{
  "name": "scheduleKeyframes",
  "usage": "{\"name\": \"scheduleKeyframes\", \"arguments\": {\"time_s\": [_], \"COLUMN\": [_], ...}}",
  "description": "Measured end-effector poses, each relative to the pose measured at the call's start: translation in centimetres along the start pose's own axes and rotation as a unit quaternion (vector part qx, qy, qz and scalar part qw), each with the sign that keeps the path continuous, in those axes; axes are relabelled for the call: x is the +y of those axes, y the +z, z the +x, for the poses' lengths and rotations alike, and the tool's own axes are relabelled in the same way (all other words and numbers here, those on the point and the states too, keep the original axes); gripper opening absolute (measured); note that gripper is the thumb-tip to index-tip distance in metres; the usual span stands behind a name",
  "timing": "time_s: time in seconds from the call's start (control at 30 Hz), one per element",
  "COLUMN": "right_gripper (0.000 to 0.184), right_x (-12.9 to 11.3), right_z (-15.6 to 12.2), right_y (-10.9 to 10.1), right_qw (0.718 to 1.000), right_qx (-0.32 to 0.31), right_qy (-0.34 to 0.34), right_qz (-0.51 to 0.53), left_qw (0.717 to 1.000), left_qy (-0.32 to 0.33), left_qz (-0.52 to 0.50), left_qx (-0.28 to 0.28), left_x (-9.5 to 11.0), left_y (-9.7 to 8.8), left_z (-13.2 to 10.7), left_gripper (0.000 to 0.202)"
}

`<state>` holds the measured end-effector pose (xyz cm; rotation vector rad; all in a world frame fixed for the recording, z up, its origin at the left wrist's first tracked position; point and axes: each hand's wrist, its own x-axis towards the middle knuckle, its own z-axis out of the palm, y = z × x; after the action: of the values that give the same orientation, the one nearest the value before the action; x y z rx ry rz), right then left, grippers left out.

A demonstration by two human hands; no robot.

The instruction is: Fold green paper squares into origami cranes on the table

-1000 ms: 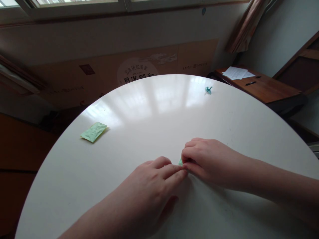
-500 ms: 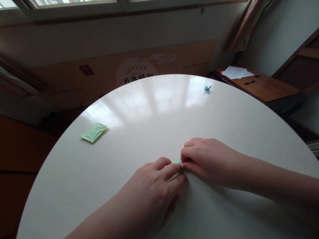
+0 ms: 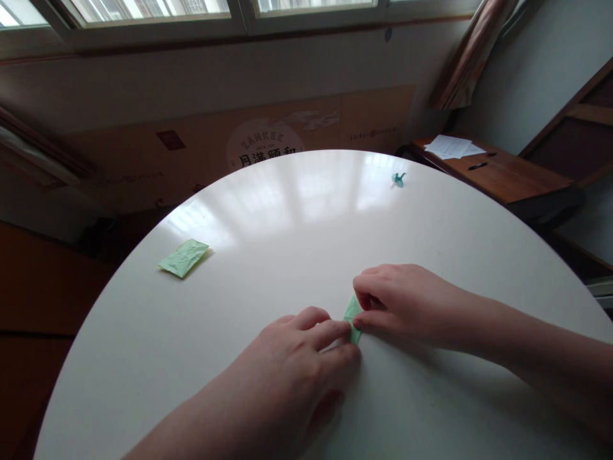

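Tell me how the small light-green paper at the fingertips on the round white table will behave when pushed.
The paper looks thin, so probably light and easily bent. The table looks glossy, so it might slide readily.

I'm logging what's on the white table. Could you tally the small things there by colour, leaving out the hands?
Green: 2 (crumpled paper on the left, small paper strip at the fingers of both hands)
Teal: 1 (bird-like figure near the far edge)
Total: 3

Left grip [image 3: 299,358] part-hides small green paper [image 3: 352,309]; window [image 3: 158,9] top cut off.
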<state>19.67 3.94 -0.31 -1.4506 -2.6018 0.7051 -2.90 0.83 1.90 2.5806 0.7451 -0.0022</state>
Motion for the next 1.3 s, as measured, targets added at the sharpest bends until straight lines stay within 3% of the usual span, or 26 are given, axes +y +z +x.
{"name": "scheduleKeyframes", "arguments": {"time_s": [0.17, 0.43, 0.57, 0.73, 1.03, 1.3], "right_gripper": [0.020, 0.027, 0.027, 0.021, 0.023, 0.016], "right_x": [0.2, 1.2, 1.7, 1.0, 0.5, 0.6], "right_z": [0.0, 0.0, -0.2, -0.2, 0.2, 0.4], "right_y": [-0.2, -0.6, -1.2, -0.9, -0.5, -0.6], "right_qw": [0.999, 0.997, 0.995, 0.999, 0.998, 0.997], "right_qx": [-0.010, -0.014, -0.051, -0.023, -0.016, -0.009], "right_qy": [0.019, 0.017, 0.007, 0.002, 0.048, 0.053], "right_qz": [0.024, 0.076, 0.087, 0.038, 0.036, 0.064], "left_qw": [0.999, 0.998, 0.996, 0.996, 0.995, 0.996], "left_qy": [-0.029, -0.037, -0.046, -0.039, -0.064, -0.061], "left_qz": [-0.011, 0.007, 0.035, 0.054, 0.026, 0.034], "left_qx": [-0.032, -0.057, -0.065, -0.052, -0.069, -0.051], "left_x": [0.4, 0.7, 0.7, 0.5, 0.8, 1.3], "left_y": [-0.4, 0.1, 0.5, 0.7, 0.8, 0.6], "left_z": [0.2, 0.3, 0.4, 0.4, 0.5, 0.5], "left_gripper": [0.031, 0.030, 0.046, 0.065, 0.055, 0.053]}}
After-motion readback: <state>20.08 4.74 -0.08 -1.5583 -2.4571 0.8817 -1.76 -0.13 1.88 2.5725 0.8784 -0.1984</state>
